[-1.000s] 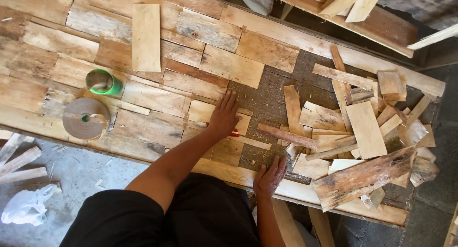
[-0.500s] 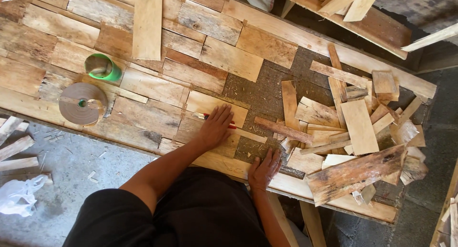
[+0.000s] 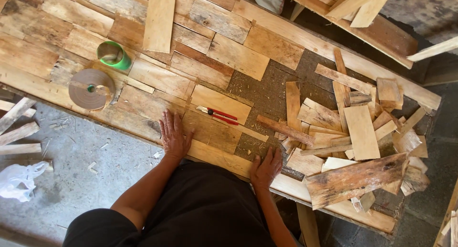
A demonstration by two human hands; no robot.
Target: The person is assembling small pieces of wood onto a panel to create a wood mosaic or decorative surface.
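Here the left hand [image 3: 172, 137] lies flat on the wooden surface [image 3: 143, 92], fingers [image 3: 167, 120] spread and gripping nothing. Just beyond its fingertips, to the right, lies a red utility knife [image 3: 217, 115]. The right hand [image 3: 265, 168] rests open-fingered on the surface's near edge, beside wood scraps [image 3: 329, 127].

A long wooden workbench [image 3: 296, 34] runs slantwise across the view, its top a patchwork of weathered boards in pale and reddish tones. Below its near edge lies a grey concrete floor [image 3: 71, 180], dusted with sawdust and small splinters. A crumpled white plastic bag [image 3: 19, 179] sits on the floor at the left, near a few loose wooden slats [image 3: 19, 132]. Beyond the bench's far edge, more planks [image 3: 362, 8] lie stacked at an angle. A bench leg [image 3: 307, 225] shows beneath the near rail. Even daylight falls over everything, with soft shadows.
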